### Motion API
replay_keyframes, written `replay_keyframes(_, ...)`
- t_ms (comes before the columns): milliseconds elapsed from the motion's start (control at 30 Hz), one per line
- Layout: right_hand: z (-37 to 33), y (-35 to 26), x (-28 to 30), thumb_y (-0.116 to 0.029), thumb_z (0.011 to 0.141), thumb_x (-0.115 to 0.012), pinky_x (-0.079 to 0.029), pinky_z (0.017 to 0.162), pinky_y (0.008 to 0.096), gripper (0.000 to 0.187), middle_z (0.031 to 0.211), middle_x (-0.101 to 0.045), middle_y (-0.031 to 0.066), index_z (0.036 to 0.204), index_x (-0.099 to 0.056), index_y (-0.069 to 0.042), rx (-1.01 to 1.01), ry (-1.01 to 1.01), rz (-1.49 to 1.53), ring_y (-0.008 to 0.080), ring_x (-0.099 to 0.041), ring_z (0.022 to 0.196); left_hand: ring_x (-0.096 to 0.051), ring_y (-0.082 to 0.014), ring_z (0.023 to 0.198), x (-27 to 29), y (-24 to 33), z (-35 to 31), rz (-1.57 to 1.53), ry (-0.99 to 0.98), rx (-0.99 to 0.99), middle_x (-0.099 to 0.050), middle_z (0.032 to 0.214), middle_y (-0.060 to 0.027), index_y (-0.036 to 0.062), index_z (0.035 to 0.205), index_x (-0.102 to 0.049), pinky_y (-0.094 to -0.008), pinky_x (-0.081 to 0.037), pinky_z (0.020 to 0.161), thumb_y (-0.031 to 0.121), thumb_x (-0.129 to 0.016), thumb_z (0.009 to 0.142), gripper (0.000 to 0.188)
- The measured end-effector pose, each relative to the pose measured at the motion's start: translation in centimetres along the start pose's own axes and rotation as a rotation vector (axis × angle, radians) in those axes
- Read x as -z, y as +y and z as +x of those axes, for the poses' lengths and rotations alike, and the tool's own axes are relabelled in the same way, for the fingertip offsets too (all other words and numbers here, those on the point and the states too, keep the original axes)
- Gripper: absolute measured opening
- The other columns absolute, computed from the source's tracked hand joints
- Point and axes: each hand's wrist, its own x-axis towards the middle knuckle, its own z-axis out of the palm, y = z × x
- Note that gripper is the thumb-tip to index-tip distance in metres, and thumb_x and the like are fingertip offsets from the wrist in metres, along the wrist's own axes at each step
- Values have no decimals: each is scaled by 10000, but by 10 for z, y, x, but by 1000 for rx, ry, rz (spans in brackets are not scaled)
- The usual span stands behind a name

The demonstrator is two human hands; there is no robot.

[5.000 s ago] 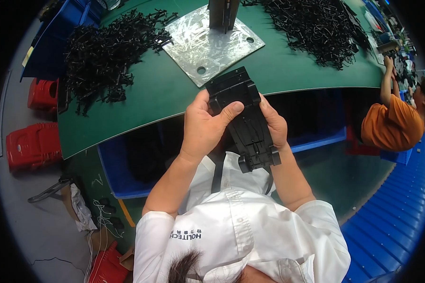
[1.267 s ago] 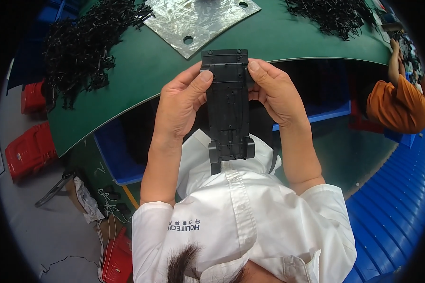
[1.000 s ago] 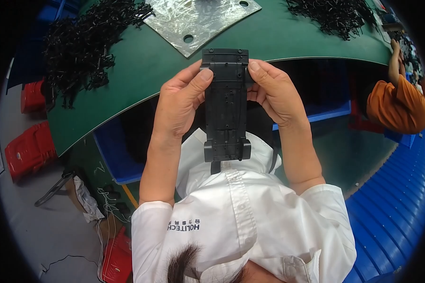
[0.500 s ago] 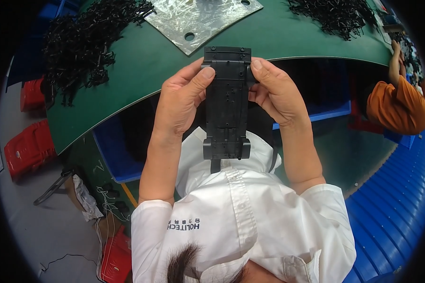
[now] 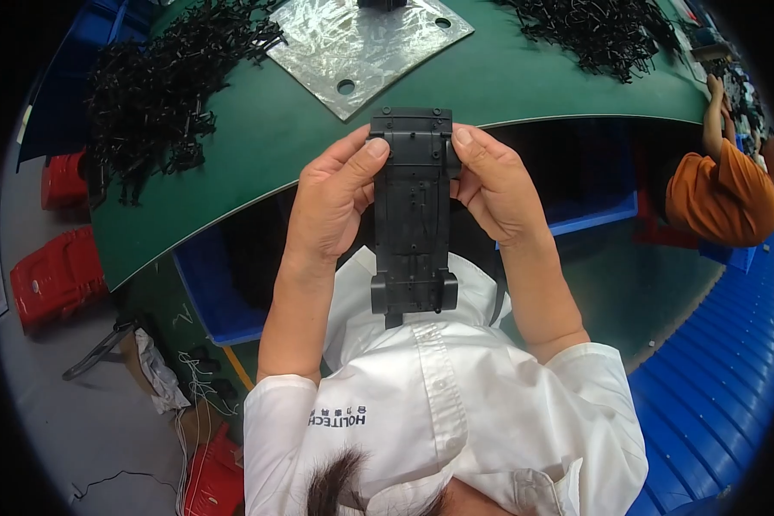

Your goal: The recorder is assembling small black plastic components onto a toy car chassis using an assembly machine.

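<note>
A black, studded part (image 5: 413, 215) is gripped by left hand (image 5: 328, 202) and right hand (image 5: 504, 193) near the bare front edge of the table (image 5: 258, 159).

A green table (image 5: 258, 142) spans the upper frame, its near edge curving across the picture. At upper left lies a tangled left heap (image 5: 155, 95) of small black parts. At top centre rests a scuffed silver metal plate (image 5: 361, 52) with 2 round holes visible. At upper right lies a right heap (image 5: 598, 34) of thin black parts, well apart from the left heap.
</note>
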Motion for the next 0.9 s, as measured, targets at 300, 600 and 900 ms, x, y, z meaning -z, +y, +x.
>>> replay_keyframes(300,5,3,2,-223,932,-497,-502,678,256,275,892,-624,31,1068,-574,4,7,36,19,90,-589,762,-624,-96,776,-3,0,1,-40,55,40,-641,957,-75,-41,1162,-539,-216,-524,640,138,-570,880,335)
replay_keyframes(600,5,-2,-2,-220,930,-497,-507,668,251,272,890,-632,35,1049,-590,7,43,14,-3,87,-593,745,-625,-110,795,-5,5,2,-74,30,35,-640,963,-81,-44,1168,-535,-227,-525,665,139,-567,882,342)
replay_keyframes(900,17,2,-18,-193,944,-441,-481,668,224,290,883,-626,50,1041,-578,44,217,89,82,92,-586,753,-614,-95,762,-12,7,12,-55,87,15,-641,927,-56,-42,1138,-552,-216,-513,646,162,-570,880,330)
